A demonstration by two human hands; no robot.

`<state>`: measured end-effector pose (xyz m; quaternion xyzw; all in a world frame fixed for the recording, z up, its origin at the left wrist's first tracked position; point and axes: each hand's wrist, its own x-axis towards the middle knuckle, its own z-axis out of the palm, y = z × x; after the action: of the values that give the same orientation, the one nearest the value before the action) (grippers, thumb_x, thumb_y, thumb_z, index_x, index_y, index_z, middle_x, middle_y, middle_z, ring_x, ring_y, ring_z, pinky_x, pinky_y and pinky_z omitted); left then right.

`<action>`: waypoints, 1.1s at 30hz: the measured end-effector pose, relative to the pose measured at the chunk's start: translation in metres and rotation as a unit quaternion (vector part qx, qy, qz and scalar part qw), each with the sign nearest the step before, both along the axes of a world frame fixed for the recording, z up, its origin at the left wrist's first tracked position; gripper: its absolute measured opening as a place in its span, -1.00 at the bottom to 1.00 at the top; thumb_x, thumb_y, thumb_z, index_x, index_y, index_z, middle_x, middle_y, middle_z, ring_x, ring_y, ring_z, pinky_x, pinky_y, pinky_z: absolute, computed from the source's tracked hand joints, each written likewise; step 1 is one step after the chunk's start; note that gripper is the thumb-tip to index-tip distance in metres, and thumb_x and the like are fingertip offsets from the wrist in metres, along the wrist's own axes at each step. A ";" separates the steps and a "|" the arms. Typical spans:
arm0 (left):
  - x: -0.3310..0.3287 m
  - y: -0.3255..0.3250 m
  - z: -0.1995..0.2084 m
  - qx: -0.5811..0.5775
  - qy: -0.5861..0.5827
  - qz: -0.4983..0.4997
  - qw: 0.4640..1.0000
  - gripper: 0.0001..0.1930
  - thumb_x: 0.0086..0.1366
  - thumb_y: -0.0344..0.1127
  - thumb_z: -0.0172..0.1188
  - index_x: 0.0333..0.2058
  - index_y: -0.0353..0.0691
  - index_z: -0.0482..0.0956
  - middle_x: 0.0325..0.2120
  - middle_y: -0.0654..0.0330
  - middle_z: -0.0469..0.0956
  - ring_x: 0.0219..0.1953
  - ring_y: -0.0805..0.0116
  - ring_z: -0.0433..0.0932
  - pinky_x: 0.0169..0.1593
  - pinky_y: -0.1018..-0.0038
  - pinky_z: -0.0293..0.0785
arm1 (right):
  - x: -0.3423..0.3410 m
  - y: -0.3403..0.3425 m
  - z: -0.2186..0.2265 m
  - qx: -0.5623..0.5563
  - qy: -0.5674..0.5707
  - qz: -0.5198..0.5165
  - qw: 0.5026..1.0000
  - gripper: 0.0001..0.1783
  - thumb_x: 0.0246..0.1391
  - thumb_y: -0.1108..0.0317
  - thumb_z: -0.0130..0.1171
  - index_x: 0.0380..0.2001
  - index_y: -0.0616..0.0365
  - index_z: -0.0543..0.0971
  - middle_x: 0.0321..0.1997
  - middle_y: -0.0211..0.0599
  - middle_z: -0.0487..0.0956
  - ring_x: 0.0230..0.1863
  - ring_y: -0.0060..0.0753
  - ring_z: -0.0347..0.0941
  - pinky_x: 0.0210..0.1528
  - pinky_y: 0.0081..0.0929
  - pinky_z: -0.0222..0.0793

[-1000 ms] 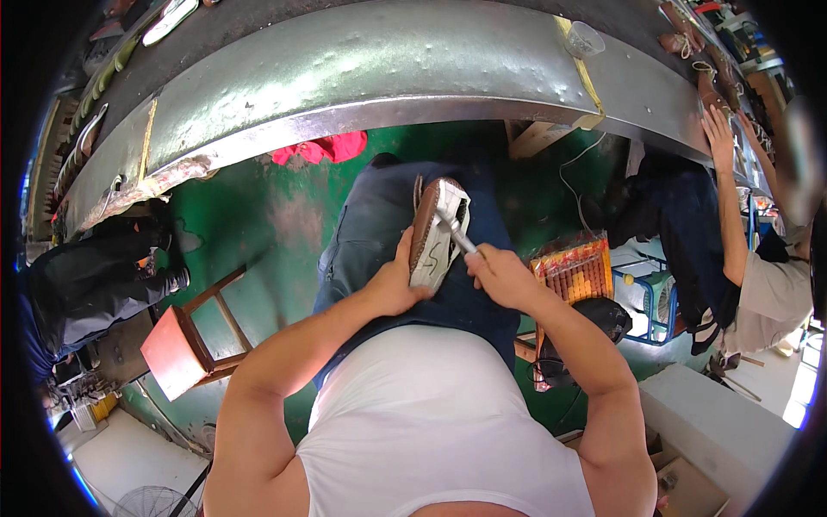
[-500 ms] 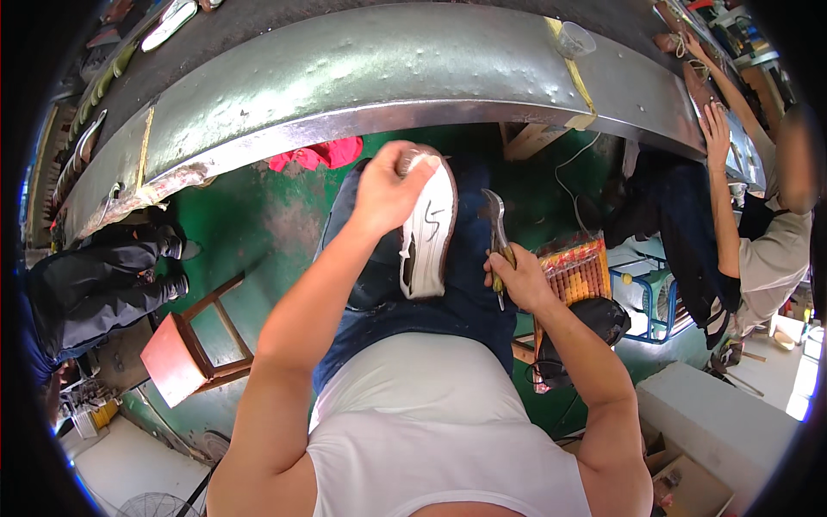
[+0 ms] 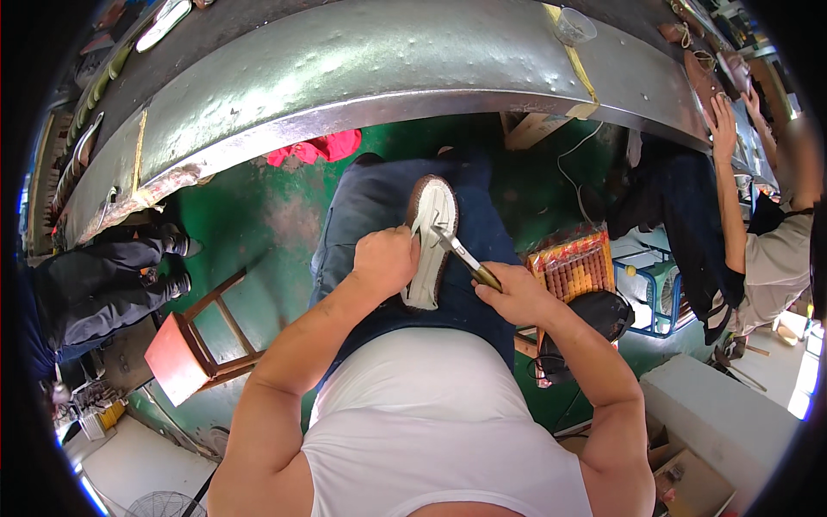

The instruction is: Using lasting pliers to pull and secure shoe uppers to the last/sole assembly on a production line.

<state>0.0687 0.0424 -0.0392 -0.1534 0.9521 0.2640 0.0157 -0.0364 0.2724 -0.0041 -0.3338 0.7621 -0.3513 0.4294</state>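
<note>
A shoe [image 3: 431, 194] lies on my lap with its underside up, showing a pale sole face, a brown edge and a dark pen mark. My left hand [image 3: 386, 261] is closed at the shoe's left edge, gripping it there; its fingertips are partly hidden. In my right hand [image 3: 519, 293] are metal pincers [image 3: 465, 257] with a yellowish handle, my fingers wrapped round it. The pincers' head touches or hovers just over the middle of the underside; I cannot tell which.
A metal-covered bench [image 3: 370, 65] curves across the front, with a clear plastic cup [image 3: 575, 27] on it. A wooden stool [image 3: 183, 358] stands left, a beaded seat mat [image 3: 573, 269] and black bag [image 3: 594, 323] right. At right, another person's hand [image 3: 720, 129] rests by the bench.
The shoe has come nearer and lower on my lap. My left hand has moved from its upper end to its left edge. The pincers have swung left onto or over the shoe.
</note>
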 end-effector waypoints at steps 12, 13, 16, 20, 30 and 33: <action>-0.002 0.014 0.004 0.003 0.052 0.000 0.999 -0.74 0.29 -0.26 0.08 -0.52 -0.30 0.49 -0.56 -0.08 0.57 -0.50 -0.12 0.58 -0.36 0.06 0.51 | -0.043 -0.034 0.018 0.170 -0.257 0.037 0.951 -0.72 0.19 0.26 0.12 -0.18 0.27 0.51 -0.40 -0.31 0.59 -0.38 -0.47 0.53 -0.39 -0.47 0.47; -0.002 0.014 0.007 0.006 0.025 -0.004 1.000 -0.70 0.33 -0.21 0.07 -0.51 -0.30 0.51 -0.51 -0.09 0.59 -0.47 -0.10 0.60 -0.33 0.09 0.53 | -0.051 -0.044 0.031 0.206 -0.259 0.058 0.942 -0.71 0.18 0.23 0.12 -0.23 0.28 0.53 -0.39 -0.28 0.61 -0.37 -0.46 0.54 -0.37 -0.42 0.45; -0.006 0.005 0.002 0.165 0.043 0.164 0.972 -0.60 0.41 -0.10 -0.02 -0.42 -0.33 0.58 -0.35 -0.17 0.59 -0.27 -0.08 0.60 -0.15 0.14 0.52 | -0.064 -0.059 0.045 0.231 -0.099 0.174 0.952 -0.70 0.19 0.22 0.10 -0.29 0.30 0.54 -0.40 -0.24 0.61 -0.37 -0.44 0.54 -0.34 -0.39 0.44; -0.006 0.009 -0.069 0.767 -0.018 0.313 0.559 -0.58 0.49 -0.03 -0.17 -0.04 -0.19 0.55 -0.13 0.02 0.58 -0.03 0.21 0.53 0.10 0.30 0.42 | -0.055 -0.069 0.025 0.166 0.137 0.250 0.944 -0.66 0.22 0.19 0.08 -0.28 0.34 0.53 -0.41 0.04 0.61 -0.29 -0.05 0.60 -0.19 -0.16 0.47; -0.015 -0.005 -0.059 0.751 0.006 0.216 0.624 -0.48 0.36 -0.10 0.21 0.19 -0.17 0.32 -0.05 0.20 0.54 -0.05 0.39 0.54 0.03 0.38 0.52 | 0.023 -0.049 -0.047 0.061 -0.078 -0.104 0.990 -0.67 0.22 0.18 0.12 -0.34 0.30 0.53 -0.51 -0.05 0.59 -0.55 -0.23 0.55 -0.55 -0.36 0.41; -0.023 -0.001 -0.045 0.739 -0.001 0.274 0.615 -0.54 0.34 -0.15 0.24 0.12 -0.20 0.40 -0.11 0.20 0.57 -0.11 0.41 0.55 -0.01 0.38 0.52 | 0.015 -0.045 -0.052 0.005 -0.390 -0.197 0.900 -0.69 0.26 0.15 0.13 -0.32 0.21 0.56 -0.53 -0.34 0.57 -0.64 -0.65 0.35 -0.65 -0.68 0.21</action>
<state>0.0459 0.0418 -0.0843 -0.3441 0.3480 0.8705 0.0514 -0.0211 0.2272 -0.0558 -0.0111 0.5858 -0.5273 0.6154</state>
